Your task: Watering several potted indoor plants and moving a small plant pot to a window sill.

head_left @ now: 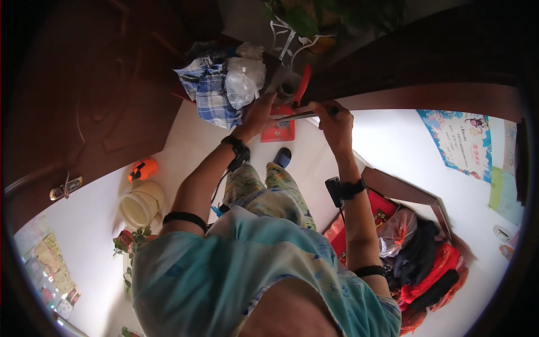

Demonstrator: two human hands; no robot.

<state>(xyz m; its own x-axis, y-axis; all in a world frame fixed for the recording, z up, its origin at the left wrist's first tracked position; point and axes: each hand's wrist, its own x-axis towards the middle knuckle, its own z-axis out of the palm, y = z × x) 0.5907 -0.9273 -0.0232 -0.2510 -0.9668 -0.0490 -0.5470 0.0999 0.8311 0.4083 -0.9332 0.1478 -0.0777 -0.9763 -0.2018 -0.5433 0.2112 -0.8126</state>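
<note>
Metal tool [300, 115], long, thin and grey, is up in the air between the person's two hands, in front of the body and over the floor. It looks light, hard and stiff, so it should not bend much or break. The smooth metal may be a bit slippery. The dark end looks like the best place to hold it, with a light touch at the other end.

The right hand [335, 124] has its fingers curled and pressed around that dark end. The left hand [260, 116] is at the other end, with some fingers pointing up. It is too small to tell whether they pinch the tip or just touch it.

Each wrist wears a black strap, and thin black cords hang there that could catch on things.

Just past the right hand is the long edge of some brown wood [421, 100], so there is little room to swing that way. Past the left hand, a blue checked cloth [212, 95] and a clear bag [245, 81] lie in a pile, near enough to bump.

Farther down, a flat red thing [285, 133] lies below the tool. Pale floor [188, 132] shows between its left edge and the big brown door [123, 112], with more open room there.
</note>
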